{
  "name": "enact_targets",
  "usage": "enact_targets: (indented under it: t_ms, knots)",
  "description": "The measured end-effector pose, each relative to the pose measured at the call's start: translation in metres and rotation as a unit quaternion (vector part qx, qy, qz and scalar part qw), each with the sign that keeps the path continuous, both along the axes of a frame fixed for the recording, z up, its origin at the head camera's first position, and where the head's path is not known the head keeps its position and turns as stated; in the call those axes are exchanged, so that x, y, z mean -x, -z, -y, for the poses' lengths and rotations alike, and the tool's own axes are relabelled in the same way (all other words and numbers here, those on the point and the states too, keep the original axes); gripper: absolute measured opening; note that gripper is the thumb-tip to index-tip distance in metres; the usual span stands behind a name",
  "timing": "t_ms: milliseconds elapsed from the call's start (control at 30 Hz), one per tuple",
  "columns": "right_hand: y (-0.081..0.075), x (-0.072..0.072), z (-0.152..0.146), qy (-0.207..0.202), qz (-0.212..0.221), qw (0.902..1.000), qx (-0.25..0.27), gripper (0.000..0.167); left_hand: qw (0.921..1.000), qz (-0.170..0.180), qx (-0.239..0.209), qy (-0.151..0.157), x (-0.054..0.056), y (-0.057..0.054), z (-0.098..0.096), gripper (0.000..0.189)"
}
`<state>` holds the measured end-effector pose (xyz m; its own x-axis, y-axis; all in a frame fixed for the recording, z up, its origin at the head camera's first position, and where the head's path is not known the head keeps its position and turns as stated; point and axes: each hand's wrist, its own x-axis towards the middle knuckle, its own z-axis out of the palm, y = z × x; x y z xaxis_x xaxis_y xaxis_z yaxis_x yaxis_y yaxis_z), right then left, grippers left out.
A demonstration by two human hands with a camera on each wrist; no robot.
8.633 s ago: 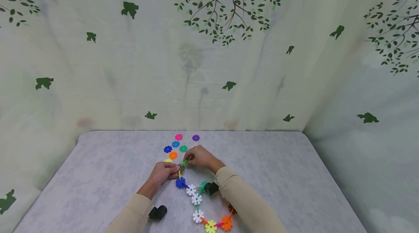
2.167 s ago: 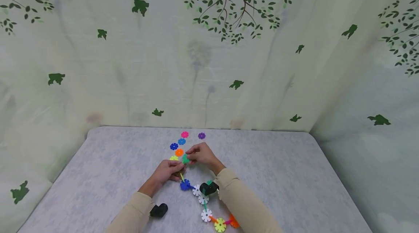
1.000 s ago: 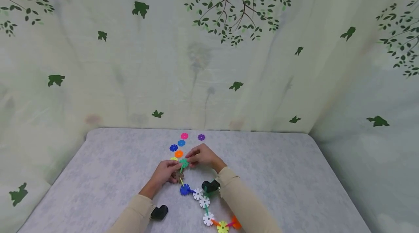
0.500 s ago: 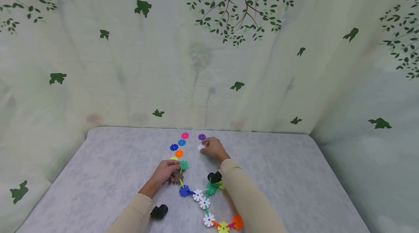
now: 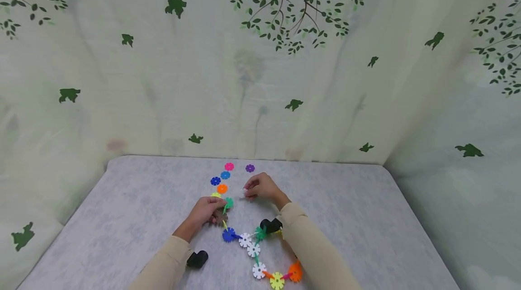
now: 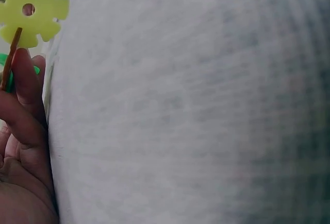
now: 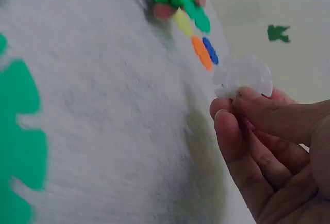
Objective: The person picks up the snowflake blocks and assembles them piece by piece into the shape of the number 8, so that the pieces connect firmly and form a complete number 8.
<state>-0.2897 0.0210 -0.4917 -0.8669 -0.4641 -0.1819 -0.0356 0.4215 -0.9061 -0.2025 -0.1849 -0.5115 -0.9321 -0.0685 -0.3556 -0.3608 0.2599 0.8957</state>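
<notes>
My left hand (image 5: 203, 214) grips the far end of a chain of notched, interlocking plastic discs, holding it around a brown disc (image 5: 221, 219). Green discs (image 5: 229, 202) stand slotted together just beyond it. In the left wrist view a yellow disc (image 6: 44, 15) is joined to the brown one, and a blue disc edge enters its opposite notch. My right hand (image 5: 262, 187) pinches a loose white disc (image 7: 242, 74) between thumb and fingers, right of the green discs and apart from them. The chain runs on through a blue disc (image 5: 229, 235) and white discs (image 5: 253, 249).
Loose discs lie toward the back of the table: pink (image 5: 229, 166), purple (image 5: 250, 168), light blue (image 5: 225, 175), dark blue (image 5: 215, 181), orange (image 5: 221, 188) and yellow (image 5: 215, 195). The chain curves toward the front, partly under my right sleeve (image 5: 313, 244). Behind stands a printed curtain (image 5: 260, 77).
A green disc joined the chain's end and my right hand released it. The right hand then reached the white disc near the purple one, picked it up and came back leftward. My left hand stayed put.
</notes>
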Motion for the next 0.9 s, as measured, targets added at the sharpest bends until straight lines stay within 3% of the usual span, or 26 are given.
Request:
enact_targets:
  t_ms: [133,900]
  knots:
    - [-0.001,-0.008,0.006,-0.030,-0.028,0.9991,0.005,0.005,1.0000,-0.004,0.001,-0.005,0.002,-0.001,0.000,0.022]
    - [0.005,-0.029,0.018,0.005,-0.060,0.9980,-0.019,0.003,0.9997,-0.012,-0.018,0.009,-0.001,0.001,0.001,0.022]
